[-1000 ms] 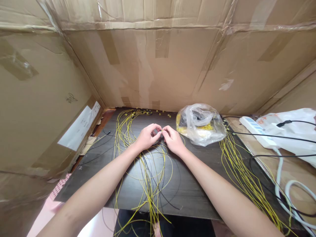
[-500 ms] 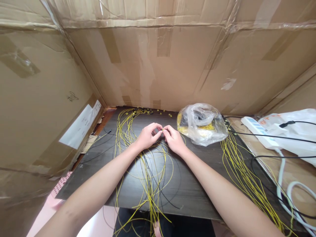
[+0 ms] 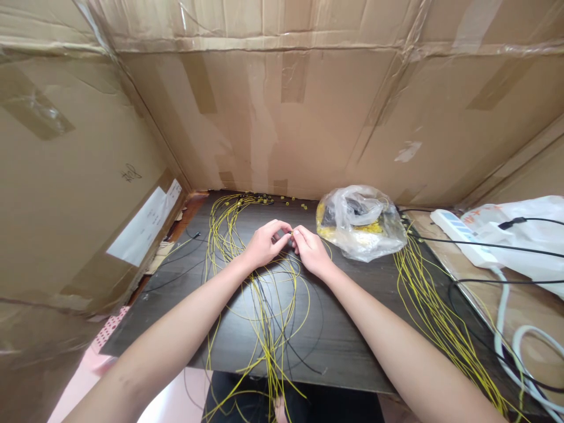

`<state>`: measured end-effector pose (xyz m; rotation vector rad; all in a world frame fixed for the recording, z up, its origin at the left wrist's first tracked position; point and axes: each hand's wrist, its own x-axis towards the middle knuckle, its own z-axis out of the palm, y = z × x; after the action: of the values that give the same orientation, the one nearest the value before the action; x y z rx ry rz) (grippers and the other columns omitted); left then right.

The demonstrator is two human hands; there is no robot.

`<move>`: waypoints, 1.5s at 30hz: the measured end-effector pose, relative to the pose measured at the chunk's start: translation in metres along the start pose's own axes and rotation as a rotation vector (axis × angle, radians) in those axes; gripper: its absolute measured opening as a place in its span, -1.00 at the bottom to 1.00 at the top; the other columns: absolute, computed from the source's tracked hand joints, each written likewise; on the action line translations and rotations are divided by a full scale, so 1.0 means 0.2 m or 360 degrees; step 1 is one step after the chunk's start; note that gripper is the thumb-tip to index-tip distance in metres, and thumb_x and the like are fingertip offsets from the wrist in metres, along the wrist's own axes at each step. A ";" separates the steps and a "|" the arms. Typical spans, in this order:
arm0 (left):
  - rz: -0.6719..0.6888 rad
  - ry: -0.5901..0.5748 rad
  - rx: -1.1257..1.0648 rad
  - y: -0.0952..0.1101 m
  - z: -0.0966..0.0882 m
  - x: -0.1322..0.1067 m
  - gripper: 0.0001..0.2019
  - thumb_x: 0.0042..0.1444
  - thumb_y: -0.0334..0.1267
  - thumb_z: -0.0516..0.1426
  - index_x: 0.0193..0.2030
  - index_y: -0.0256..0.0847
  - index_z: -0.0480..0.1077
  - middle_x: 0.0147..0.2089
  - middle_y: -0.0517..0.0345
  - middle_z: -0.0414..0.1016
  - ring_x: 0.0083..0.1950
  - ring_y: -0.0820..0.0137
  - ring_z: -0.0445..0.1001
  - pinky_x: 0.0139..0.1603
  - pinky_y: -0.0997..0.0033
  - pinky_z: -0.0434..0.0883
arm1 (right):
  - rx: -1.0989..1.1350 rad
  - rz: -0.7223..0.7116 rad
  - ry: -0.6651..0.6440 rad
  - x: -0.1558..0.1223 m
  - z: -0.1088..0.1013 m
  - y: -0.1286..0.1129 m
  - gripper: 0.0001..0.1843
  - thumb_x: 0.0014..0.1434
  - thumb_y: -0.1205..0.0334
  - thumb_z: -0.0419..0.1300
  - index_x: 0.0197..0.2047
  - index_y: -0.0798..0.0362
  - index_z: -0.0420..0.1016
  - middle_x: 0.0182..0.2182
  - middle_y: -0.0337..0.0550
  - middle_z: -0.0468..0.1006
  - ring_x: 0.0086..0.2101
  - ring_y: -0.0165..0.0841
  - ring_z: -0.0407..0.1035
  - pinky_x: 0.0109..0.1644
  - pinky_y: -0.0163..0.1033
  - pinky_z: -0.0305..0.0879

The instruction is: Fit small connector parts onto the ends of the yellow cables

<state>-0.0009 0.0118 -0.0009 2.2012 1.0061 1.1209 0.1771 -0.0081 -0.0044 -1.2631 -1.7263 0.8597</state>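
My left hand [image 3: 264,244] and my right hand [image 3: 311,251] meet fingertip to fingertip over the middle of a dark table [image 3: 352,329]. Both pinch a small yellow piece at the end of a thin yellow wire [image 3: 291,234]. Under my hands lies a tangle of yellow and black wires [image 3: 268,305] that runs off the table's near edge. Another bunch of yellow wires [image 3: 224,229] fans toward the back left.
A clear plastic bag [image 3: 360,222] with yellow and dark parts sits right of my hands. More yellow wires [image 3: 434,317] trail down the right side. A white power strip [image 3: 462,238], white cables and a white bag [image 3: 529,235] lie far right. Cardboard walls [image 3: 282,117] enclose the table.
Nothing has visibly moved except small finger shifts; both hands stay pinched together at the same spot.
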 end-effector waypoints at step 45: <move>-0.0002 0.0000 -0.0030 0.01 0.00 0.00 -0.90 0.33 -0.24 0.14 -0.10 -0.20 0.43 -0.18 0.12 0.54 -0.36 0.44 0.48 -0.26 0.40 0.47 | -0.0031 -0.0020 0.0015 -0.02 -0.01 -0.05 -0.65 0.38 -0.04 -0.07 -0.36 -0.06 0.28 -0.52 -0.27 0.38 -0.41 -0.28 0.33 -0.25 -0.22 0.22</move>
<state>-0.0001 0.0108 0.0009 2.1851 0.9929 1.1255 0.1756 -0.0137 0.0038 -1.2657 -1.7377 0.8302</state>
